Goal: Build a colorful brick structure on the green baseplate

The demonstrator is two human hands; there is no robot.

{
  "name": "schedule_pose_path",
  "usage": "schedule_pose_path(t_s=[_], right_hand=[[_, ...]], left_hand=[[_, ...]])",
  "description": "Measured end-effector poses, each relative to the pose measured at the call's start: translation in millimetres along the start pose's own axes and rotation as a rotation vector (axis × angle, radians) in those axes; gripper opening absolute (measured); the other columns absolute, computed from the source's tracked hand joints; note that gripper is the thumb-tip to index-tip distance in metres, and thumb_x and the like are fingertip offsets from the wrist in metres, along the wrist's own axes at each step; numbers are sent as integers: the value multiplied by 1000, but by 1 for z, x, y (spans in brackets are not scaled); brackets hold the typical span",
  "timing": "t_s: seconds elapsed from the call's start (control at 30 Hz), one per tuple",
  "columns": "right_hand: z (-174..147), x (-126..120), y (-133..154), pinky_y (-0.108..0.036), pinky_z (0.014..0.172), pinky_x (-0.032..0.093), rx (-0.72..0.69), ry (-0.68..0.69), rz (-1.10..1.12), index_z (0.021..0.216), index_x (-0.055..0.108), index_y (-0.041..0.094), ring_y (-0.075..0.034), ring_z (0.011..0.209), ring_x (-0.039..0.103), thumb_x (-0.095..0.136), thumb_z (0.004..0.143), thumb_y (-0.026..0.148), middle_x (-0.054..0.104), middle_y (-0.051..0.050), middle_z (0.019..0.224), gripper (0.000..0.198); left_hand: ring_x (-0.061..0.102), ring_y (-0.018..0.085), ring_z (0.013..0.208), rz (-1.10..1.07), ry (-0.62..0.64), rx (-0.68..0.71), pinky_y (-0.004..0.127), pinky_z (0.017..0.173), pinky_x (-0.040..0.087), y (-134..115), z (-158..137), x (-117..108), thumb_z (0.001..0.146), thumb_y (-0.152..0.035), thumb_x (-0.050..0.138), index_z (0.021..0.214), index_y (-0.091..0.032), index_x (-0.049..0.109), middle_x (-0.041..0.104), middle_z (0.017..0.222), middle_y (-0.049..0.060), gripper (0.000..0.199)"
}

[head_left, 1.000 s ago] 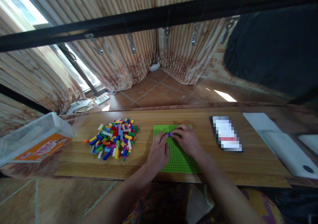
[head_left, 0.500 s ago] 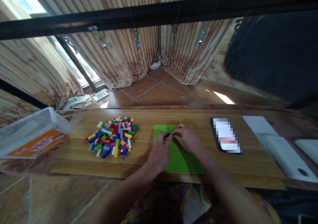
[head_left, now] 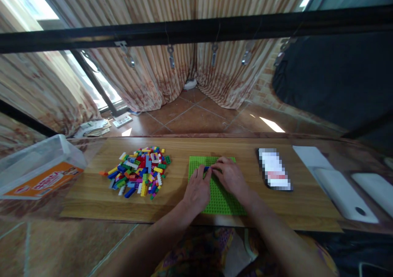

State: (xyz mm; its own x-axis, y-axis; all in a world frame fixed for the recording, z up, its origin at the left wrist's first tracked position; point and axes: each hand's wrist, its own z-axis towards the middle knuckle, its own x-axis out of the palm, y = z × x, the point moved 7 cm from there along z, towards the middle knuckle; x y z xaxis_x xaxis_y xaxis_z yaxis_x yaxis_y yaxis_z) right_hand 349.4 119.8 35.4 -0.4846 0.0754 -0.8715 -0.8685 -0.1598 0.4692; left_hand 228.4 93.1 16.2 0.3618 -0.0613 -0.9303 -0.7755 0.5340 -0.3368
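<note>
A green studded baseplate (head_left: pixel 225 199) lies on the wooden board in front of me. Over its upper left part, my left hand (head_left: pixel 198 187) and my right hand (head_left: pixel 229 174) meet at the fingertips. Between them shows a small blue toy brick (head_left: pixel 206 169), partly covered by the fingers. Both hands are closed on it, low over the plate; whether it is pressed onto the studs I cannot tell. To the left lies a heap of mixed toy bricks (head_left: pixel 139 172) in many colours.
A clear plastic tub (head_left: pixel 69 152) with an orange label stands at the far left. Right of the baseplate lies a phone (head_left: pixel 274 170) with a blurred screen. White flat objects (head_left: pixel 344 193) sit at the right end. A dark bar (head_left: pixel 190 33) crosses beyond the table, with metal clips hanging.
The camera view has shifted slightly. Both hands stay at the same part of the baseplate, with the right fingertips drawn a little closer to the left ones around the blue brick.
</note>
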Motion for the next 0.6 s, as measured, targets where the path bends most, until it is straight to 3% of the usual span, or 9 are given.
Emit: schedule_pose_path(t_s=[0.2,0.37,0.6], right_hand=[[-23,-4,-20,-44,96,48,1,-256,298,109,70,21,-24,109,60,57,88,27,67,-11,114,25],[-43,-17,-44,-44,94,50,136,-482,521,99,71,20,-24,101,65,51,91,33,70,-11,106,25],[-45,-21,-56,-41,84,52,256,-539,606,97,72,18,-23,89,66,50,89,34,73,-12,99,29]], left_hand=[[45,27,127,-127,-79,2,49,109,41,4,-5,-7,87,-8,39,143,-17,41,44,139,15,57],[41,28,131,-113,-74,-32,49,110,38,5,-4,-7,86,-8,39,147,-13,32,43,142,16,62],[49,29,120,20,1,-20,47,104,42,1,2,-6,83,-8,42,142,-13,42,44,140,18,60]])
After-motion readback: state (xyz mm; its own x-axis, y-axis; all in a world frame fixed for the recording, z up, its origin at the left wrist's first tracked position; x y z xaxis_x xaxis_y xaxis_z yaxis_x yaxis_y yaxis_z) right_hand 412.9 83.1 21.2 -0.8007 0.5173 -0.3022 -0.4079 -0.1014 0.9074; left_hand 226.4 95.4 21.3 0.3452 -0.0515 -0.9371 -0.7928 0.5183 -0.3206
